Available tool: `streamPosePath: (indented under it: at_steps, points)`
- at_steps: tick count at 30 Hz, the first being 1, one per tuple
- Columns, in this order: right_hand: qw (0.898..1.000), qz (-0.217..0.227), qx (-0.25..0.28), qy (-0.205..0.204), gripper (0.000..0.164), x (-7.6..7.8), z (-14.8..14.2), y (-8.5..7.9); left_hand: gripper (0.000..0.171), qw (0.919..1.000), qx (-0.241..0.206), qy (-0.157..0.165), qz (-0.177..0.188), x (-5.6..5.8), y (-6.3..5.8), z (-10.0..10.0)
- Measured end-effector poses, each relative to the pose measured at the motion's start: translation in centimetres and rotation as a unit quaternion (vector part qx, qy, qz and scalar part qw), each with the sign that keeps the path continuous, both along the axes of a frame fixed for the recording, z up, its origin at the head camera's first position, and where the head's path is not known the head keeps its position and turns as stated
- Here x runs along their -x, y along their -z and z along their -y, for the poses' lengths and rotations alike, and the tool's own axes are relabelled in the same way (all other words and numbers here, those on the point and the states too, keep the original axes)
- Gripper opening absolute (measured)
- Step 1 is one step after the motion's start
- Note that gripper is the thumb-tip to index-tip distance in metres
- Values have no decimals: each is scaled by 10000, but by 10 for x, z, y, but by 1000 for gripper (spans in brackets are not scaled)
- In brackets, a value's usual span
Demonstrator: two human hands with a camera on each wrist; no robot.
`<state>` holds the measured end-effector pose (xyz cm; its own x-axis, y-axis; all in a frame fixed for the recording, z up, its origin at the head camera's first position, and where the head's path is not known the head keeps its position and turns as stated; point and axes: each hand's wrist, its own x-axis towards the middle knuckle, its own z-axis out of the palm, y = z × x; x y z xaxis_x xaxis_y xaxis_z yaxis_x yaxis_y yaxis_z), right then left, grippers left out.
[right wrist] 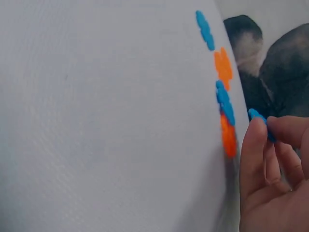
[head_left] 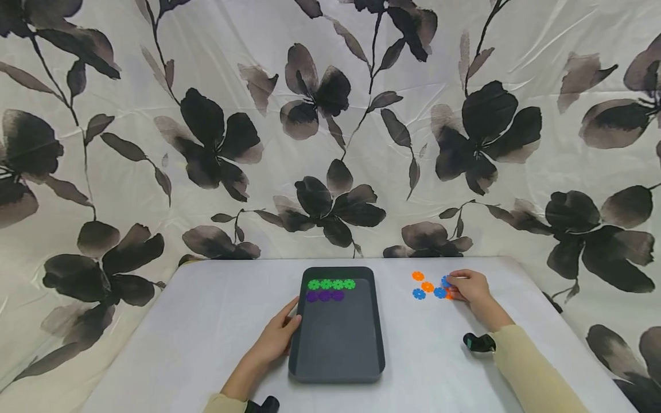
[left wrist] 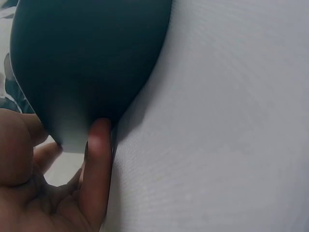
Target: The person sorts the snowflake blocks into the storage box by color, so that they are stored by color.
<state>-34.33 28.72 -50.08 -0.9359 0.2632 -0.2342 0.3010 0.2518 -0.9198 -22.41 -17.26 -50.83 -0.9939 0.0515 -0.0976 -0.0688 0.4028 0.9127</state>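
Note:
My left hand (head_left: 273, 338) grips the left side of a dark grey rectangular tray (head_left: 338, 350); in the left wrist view its fingers (left wrist: 99, 164) lie along the tray's outer wall (left wrist: 91, 63). Between thumb and fingertips, my right hand (head_left: 471, 288) pinches a blue flower-shaped disc (right wrist: 256, 115), partly covered by the fingers. Close below and left of that hand, two more blue discs (head_left: 419, 294) and three orange discs (head_left: 427, 287) lie on the white table.
Along the tray's far end runs a row of several green flower discs (head_left: 326, 284), with three purple discs (head_left: 324, 296) in a row just below. The white tabletop (head_left: 181, 338) meets a floral cloth (head_left: 320, 149) at its back edge.

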Motion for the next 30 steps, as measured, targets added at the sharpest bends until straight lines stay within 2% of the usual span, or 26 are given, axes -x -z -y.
streamPosePath:
  at_steps: [5, 11, 21, 30]
  points:
    - [9961, 223, 784, -341, 45, -4, 4, -10, 52, 10000, -30, 17, 7, 1, -2, 0]
    - [9869, 100, 1318, -923, 47, -15, 21, -24, 52, 10000, -32, -14, 13, 0, -2, 1]
    - [9774, -190, 1439, -1538, 46, -41, 53, -36, 52, 9997, -214, 118, -69, -1, -2, 1]
    - [9719, -284, 1692, -1609, 42, -68, 83, -42, 52, 9996, -238, 98, -68, 0, -2, 1]
